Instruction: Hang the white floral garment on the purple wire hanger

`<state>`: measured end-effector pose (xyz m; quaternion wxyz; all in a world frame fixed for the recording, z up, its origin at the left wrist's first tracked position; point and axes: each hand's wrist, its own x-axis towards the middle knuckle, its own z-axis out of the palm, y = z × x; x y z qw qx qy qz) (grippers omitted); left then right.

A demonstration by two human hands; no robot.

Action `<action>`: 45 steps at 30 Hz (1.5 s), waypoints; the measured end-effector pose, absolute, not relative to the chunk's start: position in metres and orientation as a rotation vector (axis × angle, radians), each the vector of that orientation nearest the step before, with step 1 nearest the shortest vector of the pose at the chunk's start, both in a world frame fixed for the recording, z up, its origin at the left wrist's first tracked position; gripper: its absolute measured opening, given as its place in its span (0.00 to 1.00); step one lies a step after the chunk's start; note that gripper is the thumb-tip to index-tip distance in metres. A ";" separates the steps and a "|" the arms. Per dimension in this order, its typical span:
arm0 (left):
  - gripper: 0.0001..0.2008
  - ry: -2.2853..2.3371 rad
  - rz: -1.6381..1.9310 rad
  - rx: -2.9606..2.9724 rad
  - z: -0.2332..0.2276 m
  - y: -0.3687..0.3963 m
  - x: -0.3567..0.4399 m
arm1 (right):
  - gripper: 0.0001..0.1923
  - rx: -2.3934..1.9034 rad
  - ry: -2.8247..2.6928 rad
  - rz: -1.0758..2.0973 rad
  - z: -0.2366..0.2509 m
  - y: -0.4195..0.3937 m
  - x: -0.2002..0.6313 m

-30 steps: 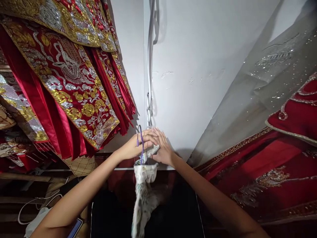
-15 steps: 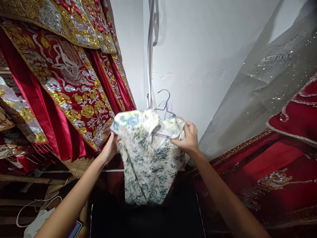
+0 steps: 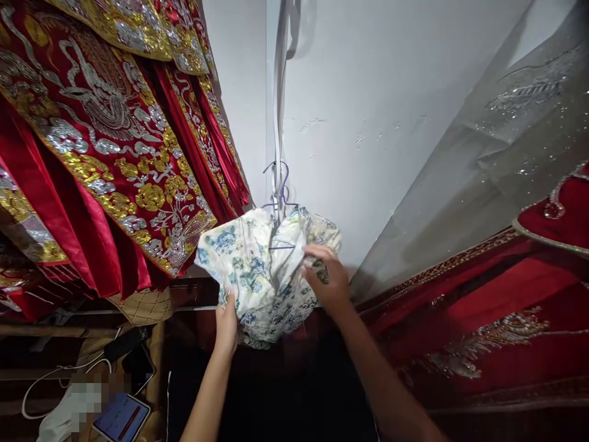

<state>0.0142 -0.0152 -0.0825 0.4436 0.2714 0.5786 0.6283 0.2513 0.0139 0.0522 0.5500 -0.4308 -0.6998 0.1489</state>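
Observation:
A white garment with blue and green flowers (image 3: 257,270) hangs on a thin purple wire hanger (image 3: 280,187), whose hook sits on a white strap running down the wall. My left hand (image 3: 226,322) grips the garment's lower left edge from below. My right hand (image 3: 324,277) holds the cloth on its right side, near the hanger's shoulder. The garment is bunched between both hands.
Red robes with gold and silver embroidery (image 3: 105,135) hang at the left. A grey sequinned cloth (image 3: 497,141) and red embroidered fabric (image 3: 497,307) fill the right. A phone (image 3: 122,417) and white cables (image 3: 50,380) lie at bottom left. A white wall (image 3: 368,92) is ahead.
The garment went from a narrow bundle to spread out on the hanger. The hanger's hook now sits on the wall strap. My left hand dropped to the lower hem.

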 end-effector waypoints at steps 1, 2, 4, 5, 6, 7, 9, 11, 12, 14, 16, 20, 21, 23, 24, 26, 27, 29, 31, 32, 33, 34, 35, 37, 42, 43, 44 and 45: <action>0.30 1.417 1.547 0.646 -0.085 -0.019 0.016 | 0.17 -1.099 -1.482 0.465 0.031 0.009 0.242; 0.31 1.394 1.531 0.615 -0.086 -0.023 0.017 | 0.19 -1.175 -1.373 0.617 0.010 0.004 0.232; 0.32 1.334 1.483 0.556 -0.084 -0.030 0.019 | 0.25 -1.197 -1.311 1.015 -0.028 -0.004 0.208; 0.33 1.302 1.453 0.540 -0.083 -0.032 0.020 | 0.26 -1.192 -1.252 1.151 -0.042 -0.007 0.196; 0.32 1.278 1.425 0.539 -0.080 -0.035 0.020 | 0.27 -1.167 -1.222 1.265 -0.051 -0.010 0.185; 0.32 1.265 1.401 0.550 -0.077 -0.037 0.018 | 0.26 -1.131 -1.196 1.355 -0.056 -0.013 0.176; 0.30 1.265 1.373 0.586 -0.071 -0.039 0.013 | 0.24 -1.055 -1.180 1.454 -0.055 -0.018 0.164; 0.30 1.309 1.391 0.649 -0.066 -0.042 0.006 | 0.23 -1.021 -1.176 1.475 -0.048 -0.021 0.162; 0.30 1.363 1.423 0.702 -0.064 -0.043 0.003 | 0.22 -1.029 -1.168 1.465 -0.045 -0.022 0.163; 0.31 1.559 1.515 0.849 -0.063 -0.047 0.002 | 0.21 -1.070 -1.139 1.445 -0.044 -0.025 0.169; 0.34 1.789 1.579 1.044 -0.063 -0.051 0.009 | 0.21 -1.115 -1.116 1.441 -0.048 -0.029 0.175; 0.22 1.672 1.405 1.497 -0.060 -0.051 0.041 | 0.20 -1.118 -1.196 1.531 -0.048 -0.028 0.184; 0.14 1.554 1.323 1.572 -0.057 -0.048 0.049 | 0.20 -1.107 -1.229 1.551 -0.042 -0.024 0.186; 0.10 1.379 1.205 1.649 -0.048 -0.042 0.062 | 0.19 -1.093 -1.296 1.533 -0.021 -0.010 0.193; 0.11 1.332 1.180 1.665 -0.042 -0.039 0.067 | 0.19 -1.091 -1.335 1.497 -0.007 -0.001 0.197; 0.11 1.277 1.203 1.665 -0.030 -0.033 0.074 | 0.18 -1.075 -1.434 1.422 0.026 0.016 0.204; 0.10 1.260 1.238 1.655 -0.023 -0.029 0.076 | 0.17 -1.061 -1.487 1.402 0.041 0.024 0.206; 0.12 1.249 1.333 1.629 -0.011 -0.021 0.080 | 0.17 -1.033 -1.554 1.419 0.066 0.034 0.206; 0.12 1.264 1.434 1.620 -0.003 -0.012 0.080 | 0.17 -0.999 -1.587 1.477 0.078 0.038 0.201; 0.11 1.277 1.465 1.629 0.000 -0.007 0.079 | 0.17 -0.983 -1.591 1.503 0.079 0.037 0.199; 0.12 1.293 1.477 1.651 0.001 -0.004 0.078 | 0.16 -0.969 -1.583 1.519 0.077 0.036 0.197; 0.13 1.311 1.465 1.687 0.000 -0.002 0.077 | 0.16 -0.963 -1.557 1.521 0.074 0.034 0.196; 0.13 1.333 1.430 1.736 -0.003 -0.002 0.076 | 0.16 -0.966 -1.508 1.512 0.072 0.034 0.197; 0.13 1.378 1.305 1.850 -0.015 -0.007 0.076 | 0.16 -0.986 -1.360 1.466 0.070 0.038 0.203; 0.11 1.455 0.957 2.042 -0.057 -0.028 0.082 | 0.15 -0.897 -1.108 1.326 0.110 0.065 0.221; 0.11 1.468 0.902 2.058 -0.062 -0.029 0.083 | 0.15 -0.865 -1.111 1.311 0.120 0.069 0.222; 0.10 1.473 0.847 2.069 -0.063 -0.028 0.082 | 0.15 -0.839 -1.129 1.296 0.130 0.070 0.222; 0.08 1.456 0.790 2.078 -0.059 -0.026 0.081 | 0.15 -0.820 -1.151 1.276 0.138 0.070 0.221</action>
